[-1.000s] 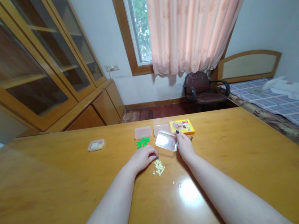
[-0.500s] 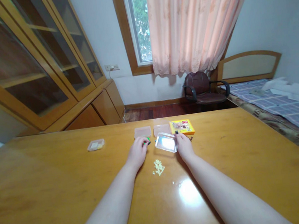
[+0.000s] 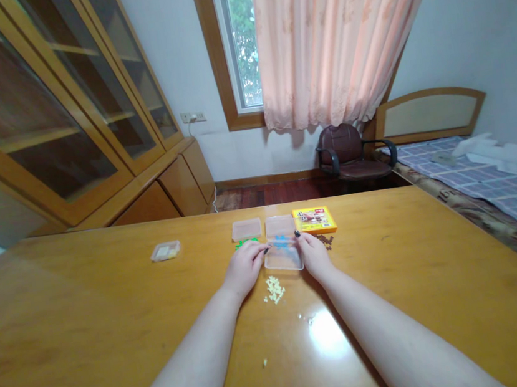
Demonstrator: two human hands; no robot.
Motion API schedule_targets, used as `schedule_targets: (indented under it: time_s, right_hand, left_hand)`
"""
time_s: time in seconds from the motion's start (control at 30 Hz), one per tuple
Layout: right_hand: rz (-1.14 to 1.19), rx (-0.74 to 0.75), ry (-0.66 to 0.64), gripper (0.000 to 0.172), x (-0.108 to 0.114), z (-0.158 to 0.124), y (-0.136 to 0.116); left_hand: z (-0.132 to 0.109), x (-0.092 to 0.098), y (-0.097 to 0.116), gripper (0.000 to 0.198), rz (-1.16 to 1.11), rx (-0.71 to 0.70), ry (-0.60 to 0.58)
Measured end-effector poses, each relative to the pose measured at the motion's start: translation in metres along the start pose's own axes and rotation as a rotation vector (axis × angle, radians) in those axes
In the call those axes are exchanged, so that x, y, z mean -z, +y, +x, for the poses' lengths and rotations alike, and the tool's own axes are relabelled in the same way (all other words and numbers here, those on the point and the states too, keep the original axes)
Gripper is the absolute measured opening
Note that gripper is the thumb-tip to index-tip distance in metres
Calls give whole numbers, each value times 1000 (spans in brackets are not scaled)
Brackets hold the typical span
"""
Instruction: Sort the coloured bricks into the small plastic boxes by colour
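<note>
A clear plastic box (image 3: 284, 260) is held low over the table, in front of a small pile of blue pieces (image 3: 280, 240). My right hand (image 3: 313, 253) grips its right edge, the thumb side towards the box. My left hand (image 3: 245, 265) has its fingertips pinched at the box's left side. Just behind the left hand lie bright green pieces (image 3: 246, 242). Brown pieces (image 3: 326, 241) lie beyond my right hand, partly hidden by it. A heap of cream pieces (image 3: 274, 289) sits nearer to me, between my forearms. One loose cream piece (image 3: 265, 363) lies closer still.
Two shallow clear containers (image 3: 246, 229) stand side by side near the table's far edge, beside a yellow box (image 3: 316, 219). Further left is a small clear container (image 3: 165, 251) with pale contents. Beyond the wooden table (image 3: 116, 336) stand a chair (image 3: 350, 151) and a bed.
The clear box has tilted and moved slightly left and nearer. My left hand has shifted right from the green pieces to its edge. A loose cream piece now shows near the front.
</note>
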State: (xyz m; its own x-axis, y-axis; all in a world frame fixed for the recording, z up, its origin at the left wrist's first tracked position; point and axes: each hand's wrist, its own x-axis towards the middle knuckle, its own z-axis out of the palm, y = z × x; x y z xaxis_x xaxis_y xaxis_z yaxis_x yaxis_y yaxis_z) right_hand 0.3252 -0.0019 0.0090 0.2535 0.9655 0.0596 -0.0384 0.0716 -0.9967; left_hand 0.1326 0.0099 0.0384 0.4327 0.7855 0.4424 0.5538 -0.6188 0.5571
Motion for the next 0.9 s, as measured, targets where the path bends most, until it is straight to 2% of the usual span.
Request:
schedule_targets:
  time_s: [0.27, 0.57, 0.7, 0.77, 0.83, 0.9]
  right_hand:
    - [1, -8, 30, 29, -1, -4, -8]
    - [-35, 23, 19, 33, 1, -1, -2]
    - [-36, 19, 21, 33, 1, -2, -5]
    - [-37, 18, 40, 31, 2, -2, -7]
    - [-46, 18, 81, 30, 3, -1, -7]
    - [-47, 9, 132, 29, 5, 2, -5]
  left_hand:
    - [0, -3, -2, 24, 24, 36, 50]
    - [0, -4, -1, 23, 19, 39, 62]
    - [2, 2, 4, 22, 47, 51, 86]
    - [2, 10, 13, 22, 106, 47, 47]
    - [-3, 15, 27, 24, 208, 67, -43]
    - [-16, 12, 42, 31, 323, 164, -119]
